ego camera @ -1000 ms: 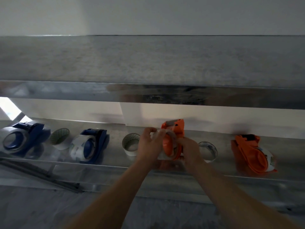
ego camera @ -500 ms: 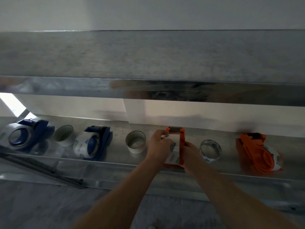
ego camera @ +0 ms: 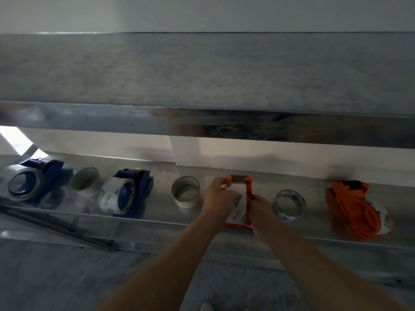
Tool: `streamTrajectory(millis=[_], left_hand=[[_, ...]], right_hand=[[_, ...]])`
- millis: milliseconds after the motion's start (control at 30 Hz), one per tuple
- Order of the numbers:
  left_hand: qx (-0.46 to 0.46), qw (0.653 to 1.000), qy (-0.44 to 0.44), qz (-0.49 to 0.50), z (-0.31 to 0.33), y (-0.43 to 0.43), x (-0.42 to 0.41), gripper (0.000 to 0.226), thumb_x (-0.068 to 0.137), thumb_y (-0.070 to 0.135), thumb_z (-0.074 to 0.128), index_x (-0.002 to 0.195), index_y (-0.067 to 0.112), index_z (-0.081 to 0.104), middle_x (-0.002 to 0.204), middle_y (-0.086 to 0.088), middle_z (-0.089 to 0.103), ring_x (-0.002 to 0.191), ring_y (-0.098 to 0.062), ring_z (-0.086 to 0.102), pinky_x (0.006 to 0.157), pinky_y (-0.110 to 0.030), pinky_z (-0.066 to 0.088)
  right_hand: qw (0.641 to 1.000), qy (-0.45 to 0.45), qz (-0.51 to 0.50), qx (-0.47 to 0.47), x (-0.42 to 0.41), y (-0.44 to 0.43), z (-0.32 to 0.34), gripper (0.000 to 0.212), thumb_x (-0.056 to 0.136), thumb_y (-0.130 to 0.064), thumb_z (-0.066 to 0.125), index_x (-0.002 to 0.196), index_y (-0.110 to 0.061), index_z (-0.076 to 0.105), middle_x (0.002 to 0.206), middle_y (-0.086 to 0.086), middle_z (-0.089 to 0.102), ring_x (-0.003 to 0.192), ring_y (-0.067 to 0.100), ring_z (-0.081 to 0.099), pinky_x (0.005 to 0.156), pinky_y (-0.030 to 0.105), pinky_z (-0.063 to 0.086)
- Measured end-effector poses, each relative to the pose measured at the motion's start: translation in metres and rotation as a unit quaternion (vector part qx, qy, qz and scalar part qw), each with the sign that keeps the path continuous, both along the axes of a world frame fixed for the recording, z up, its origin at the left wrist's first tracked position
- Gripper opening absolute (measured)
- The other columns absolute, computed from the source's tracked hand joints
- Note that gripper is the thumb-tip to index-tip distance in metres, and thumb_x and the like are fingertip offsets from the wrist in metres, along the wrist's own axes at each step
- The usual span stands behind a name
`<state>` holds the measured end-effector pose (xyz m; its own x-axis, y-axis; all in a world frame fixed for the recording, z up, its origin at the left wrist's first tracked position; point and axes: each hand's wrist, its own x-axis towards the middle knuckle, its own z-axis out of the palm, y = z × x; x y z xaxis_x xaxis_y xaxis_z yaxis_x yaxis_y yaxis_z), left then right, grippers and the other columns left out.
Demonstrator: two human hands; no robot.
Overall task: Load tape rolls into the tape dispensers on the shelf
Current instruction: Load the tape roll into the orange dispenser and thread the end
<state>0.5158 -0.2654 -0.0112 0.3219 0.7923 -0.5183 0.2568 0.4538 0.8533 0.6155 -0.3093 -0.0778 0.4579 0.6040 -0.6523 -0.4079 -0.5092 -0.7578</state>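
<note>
1. At 8 o'clock, nearest me, dark rods (ego camera: 56,228) lie slantwise below the front lip of the lower shelf (ego camera: 161,199).
2. At the centre of that shelf, the orange dispenser (ego camera: 248,198) stands on edge with its cutter head pointing to 12 o'clock. It holds a tape roll (ego camera: 238,208), white with green print, seated against its left face.
3. My left hand (ego camera: 219,198) curls over that tape roll from 9 o'clock, thumb and fingers closed narrowly on its upper end beside the cutter head. My right hand (ego camera: 260,212) wraps the orange dispenser from 3 o'clock, fingers closed on its side wall.
4. Just beside the left hand at 9 o'clock, a white roll (ego camera: 185,191) stands on its rim, core open to me and hollow. Near the right hand at 3 o'clock sits a clear roll (ego camera: 290,205), likewise loose and in no holder.
5. Further toward 3 o'clock, a second orange dispenser (ego camera: 350,198) lies tilted. It carries a loaded roll (ego camera: 382,217) at its near end.
6. Toward 9 o'clock, a blue dispenser (ego camera: 137,189) holds a printed roll (ego camera: 109,198). Beyond it stands a loose patterned roll (ego camera: 84,181). Then, at the frame edge, a far blue dispenser (ego camera: 45,168) has a glossy roll (ego camera: 21,185) mounted.
7. Behind the row, at 12 o'clock, a pale wall (ego camera: 292,153) closes the back.
8. Above it the steel upper shelf (ego camera: 202,75) spans the view, and its front edge is darkly stained.
</note>
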Motion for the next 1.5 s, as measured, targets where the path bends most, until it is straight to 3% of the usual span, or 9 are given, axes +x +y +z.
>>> streamTrajectory(millis=[133,267,400,567,700,933,1133,1267,1500], left_hand=[[-0.016,1.000,-0.004,0.019,-0.004,0.002,0.001,0.030,0.085,0.000,0.054,0.102,0.025,0.054,0.102,-0.020,0.065,0.087,-0.034,0.069,0.075,-0.052,0.060],[-0.005,1.000,0.011,0.008,-0.006,0.003,0.001,0.032,0.083,-0.001,0.054,0.096,0.029,0.053,0.097,-0.015,0.063,0.086,-0.033,0.068,0.074,-0.054,0.060],[0.006,0.999,0.024,-0.034,-0.008,-0.001,0.002,0.031,0.084,0.002,0.054,0.100,0.028,0.053,0.099,-0.008,0.063,0.088,-0.029,0.067,0.077,-0.048,0.060],[0.009,0.999,0.025,-0.035,-0.010,-0.002,0.002,0.033,0.085,0.003,0.055,0.108,0.027,0.051,0.102,-0.010,0.063,0.089,-0.028,0.067,0.072,-0.041,0.059],[0.007,0.999,0.028,-0.036,-0.010,-0.001,0.001,0.036,0.084,0.007,0.057,0.114,0.026,0.051,0.105,-0.011,0.064,0.089,-0.028,0.068,0.074,-0.041,0.059],[0.011,0.999,0.017,-0.027,-0.009,-0.001,-0.001,0.033,0.085,0.009,0.058,0.112,0.026,0.049,0.100,-0.007,0.065,0.088,-0.025,0.068,0.072,-0.039,0.059],[-0.003,1.000,0.017,-0.013,-0.012,0.001,-0.003,0.036,0.087,0.011,0.057,0.117,0.025,0.044,0.096,-0.003,0.062,0.089,-0.024,0.068,0.081,-0.045,0.059],[-0.006,1.000,0.018,-0.009,-0.012,0.001,-0.004,0.037,0.088,0.013,0.058,0.121,0.024,0.044,0.098,-0.003,0.063,0.087,-0.022,0.068,0.074,-0.041,0.059],[0.002,1.000,0.018,-0.013,-0.010,0.001,-0.005,0.030,0.089,0.013,0.058,0.115,0.024,0.046,0.096,-0.001,0.063,0.088,-0.022,0.068,0.077,-0.041,0.059]], right_hand=[[0.991,-0.105,0.085,-0.024,0.002,0.000,0.008,0.024,0.098,-0.025,0.055,0.097,-0.007,0.071,0.087,0.014,0.074,0.076,0.033,0.073,0.074,0.048,0.061],[0.863,-0.379,0.318,-0.103,0.009,-0.006,0.024,0.026,0.100,-0.027,0.043,0.109,-0.011,0.063,0.106,0.012,0.070,0.095,0.030,0.067,0.083,0.038,0.055],[0.795,-0.444,0.394,-0.123,0.017,-0.012,0.019,0.033,0.096,-0.037,0.045,0.121,-0.018,0.058,0.116,0.007,0.069,0.102,0.028,0.067,0.085,0.035,0.054],[0.839,-0.402,0.344,-0.128,0.022,-0.009,0.000,0.033,0.095,-0.045,0.045,0.114,-0.024,0.062,0.112,0.003,0.071,0.085,0.019,0.063,0.071,0.027,0.047],[0.869,-0.371,0.304,-0.123,0.023,-0.009,-0.006,0.032,0.094,-0.043,0.046,0.112,-0.023,0.064,0.110,0.004,0.071,0.090,0.022,0.066,0.073,0.028,0.049],[0.866,-0.378,0.302,-0.128,0.021,-0.010,0.000,0.019,0.096,-0.038,0.044,0.096,-0.022,0.054,0.104,0.004,0.068,0.077,0.018,0.055,0.068,0.026,0.041],[0.881,-0.366,0.265,-0.138,0.021,-0.012,-0.002,0.022,0.092,-0.040,0.046,0.091,-0.020,0.056,0.092,0.002,0.066,0.078,0.020,0.060,0.068,0.029,0.045],[0.885,-0.366,0.253,-0.139,0.019,-0.012,0.001,0.021,0.094,-0.036,0.045,0.091,-0.018,0.054,0.088,0.002,0.063,0.075,0.020,0.059,0.066,0.028,0.044],[0.896,-0.364,0.221,-0.124,0.018,-0.017,0.009,0.022,0.097,-0.032,0.044,0.100,-0.013,0.054,0.108,0.011,0.067,0.087,0.025,0.058,0.074,0.030,0.043]])
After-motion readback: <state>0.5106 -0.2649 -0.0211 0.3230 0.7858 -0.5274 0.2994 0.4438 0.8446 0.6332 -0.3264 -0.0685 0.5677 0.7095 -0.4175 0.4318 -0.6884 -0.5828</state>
